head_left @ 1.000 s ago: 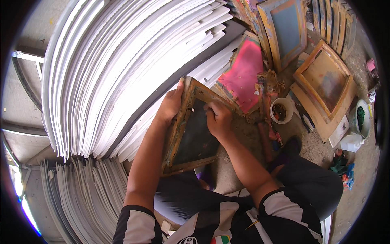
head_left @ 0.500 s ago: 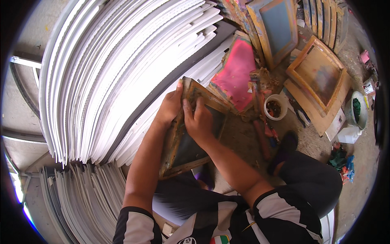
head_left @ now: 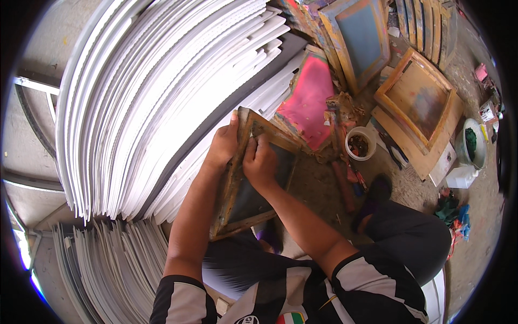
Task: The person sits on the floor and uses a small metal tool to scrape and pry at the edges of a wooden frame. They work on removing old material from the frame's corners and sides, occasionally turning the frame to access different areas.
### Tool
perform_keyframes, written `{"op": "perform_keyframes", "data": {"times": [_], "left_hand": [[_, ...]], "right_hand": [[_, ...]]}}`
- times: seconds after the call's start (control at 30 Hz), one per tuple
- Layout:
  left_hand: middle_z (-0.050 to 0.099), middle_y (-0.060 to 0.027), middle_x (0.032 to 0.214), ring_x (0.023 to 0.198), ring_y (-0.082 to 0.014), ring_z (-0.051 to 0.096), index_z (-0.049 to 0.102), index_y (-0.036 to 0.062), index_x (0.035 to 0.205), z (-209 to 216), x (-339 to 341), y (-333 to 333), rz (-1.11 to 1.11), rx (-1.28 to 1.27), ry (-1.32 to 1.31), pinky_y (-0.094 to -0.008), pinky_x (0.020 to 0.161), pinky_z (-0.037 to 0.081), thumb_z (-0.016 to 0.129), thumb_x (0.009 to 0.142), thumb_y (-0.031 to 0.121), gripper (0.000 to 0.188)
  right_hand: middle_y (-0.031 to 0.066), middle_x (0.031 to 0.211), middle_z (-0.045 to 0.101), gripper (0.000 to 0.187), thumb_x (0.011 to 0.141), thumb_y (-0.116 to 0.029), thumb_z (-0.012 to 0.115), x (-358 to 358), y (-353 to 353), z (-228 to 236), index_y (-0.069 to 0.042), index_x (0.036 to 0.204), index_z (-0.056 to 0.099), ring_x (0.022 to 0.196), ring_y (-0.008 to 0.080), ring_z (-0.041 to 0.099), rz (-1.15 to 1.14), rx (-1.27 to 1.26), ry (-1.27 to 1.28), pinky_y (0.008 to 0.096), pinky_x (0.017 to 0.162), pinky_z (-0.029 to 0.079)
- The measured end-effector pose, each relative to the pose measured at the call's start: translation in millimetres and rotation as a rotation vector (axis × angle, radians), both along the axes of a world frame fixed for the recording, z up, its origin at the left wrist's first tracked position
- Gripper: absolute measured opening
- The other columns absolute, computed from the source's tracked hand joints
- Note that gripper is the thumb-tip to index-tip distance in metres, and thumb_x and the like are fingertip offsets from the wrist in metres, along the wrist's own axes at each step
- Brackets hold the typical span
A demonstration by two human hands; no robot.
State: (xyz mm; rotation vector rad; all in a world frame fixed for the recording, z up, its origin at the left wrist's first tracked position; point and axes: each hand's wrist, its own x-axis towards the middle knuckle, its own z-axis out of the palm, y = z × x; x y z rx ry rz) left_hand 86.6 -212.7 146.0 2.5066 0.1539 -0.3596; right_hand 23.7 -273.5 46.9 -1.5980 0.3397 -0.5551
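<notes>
I see the left hand (head_left: 224,144) clamped on the framed screen (head_left: 244,201) above the lap (head_left: 240,267). The right hand (head_left: 260,163) has just curled inward, concentrating work near the screen's top; its grip I can't tell.

A stained, dark-centred wooden frame (head_left: 245,195) is held aslant.

- The fingers of the left hand (head_left: 223,143) are hidden behind the wooden frame (head_left: 248,197); only the thumb shows at its edge.
- The right hand (head_left: 260,163) turns its back to view, its fingertips mostly out of sight; it may be pinching something small, but this angle cannot settle it.
- Glare washes out the white sheets (head_left: 162,97), which the top edge cuts off.
- Bits inside the white tub (head_left: 360,143) are too small to tell.
</notes>
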Motion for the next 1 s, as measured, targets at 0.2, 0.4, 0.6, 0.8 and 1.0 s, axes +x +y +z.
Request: {"op": "perform_keyframes", "data": {"times": [0.2, 0.4, 0.6, 0.8, 1.0], "left_hand": [[0.071, -0.0263, 0.099, 0.099, -0.0325, 0.065, 0.071, -0.0104, 0.106, -12, 12, 22, 0.0, 0.035, -0.004, -0.042, 0.097, 0.046, 0.029, 0.105, 0.069, 0.09], [0.071, -0.0245, 0.107, 0.103, -0.0312, 0.063, 0.07, -0.0087, 0.111, -9, 17, 29, 0.056, -0.013, 0.048, -0.0416, 0.101, 0.044, 0.028, 0.105, 0.069, 0.089], [0.071, -0.0212, 0.11, 0.104, -0.027, 0.062, 0.069, -0.0076, 0.116, 2, 6, 16, 0.032, -0.072, 0.029, -0.0392, 0.101, 0.044, 0.03, 0.105, 0.069, 0.087], [0.071, -0.0189, 0.111, 0.104, -0.0234, 0.062, 0.07, -0.0072, 0.116, -4, 9, 25, 0.075, -0.206, 0.071, -0.0359, 0.099, 0.046, 0.035, 0.106, 0.067, 0.083], [0.071, -0.0176, 0.105, 0.1, -0.0219, 0.061, 0.07, -0.0079, 0.113, -3, 6, 16, 0.058, -0.262, 0.05, -0.035, 0.096, 0.047, 0.037, 0.106, 0.065, 0.08]], "right_hand": [[0.0226, 0.07, 0.062, 0.013, 0.1, -0.011, 0.056, -17, -5, -32, -0.001, 0.092, 0.056, 0.065, 0.0414, 0.066, 0.05, 0.128, -0.021, 0.0455, 0.058, 0.049], [0.0105, 0.071, 0.064, 0.015, 0.103, -0.013, 0.06, -25, -13, -48, 0.0, 0.094, 0.059, 0.062, 0.0161, 0.064, 0.172, 0.281, -0.114, 0.0332, 0.056, 0.048], [0.0049, 0.078, 0.065, 0.015, 0.101, -0.015, 0.066, 6, -40, -48, 0.0, 0.097, 0.064, 0.065, 0.0077, 0.059, 0.066, 0.441, -0.105, 0.0262, 0.059, 0.047], [0.0117, 0.087, 0.069, 0.017, 0.097, -0.016, 0.071, 17, -52, -14, 0.0, 0.102, 0.068, 0.073, 0.0232, 0.066, -0.018, -0.056, -0.405, 0.035, 0.068, 0.053], [0.0162, 0.097, 0.064, 0.024, 0.096, -0.018, 0.071, 11, -4, -8, 0.001, 0.109, 0.061, 0.085, 0.0316, 0.066, -0.019, 0.027, -0.312, 0.0405, 0.076, 0.053]]}}
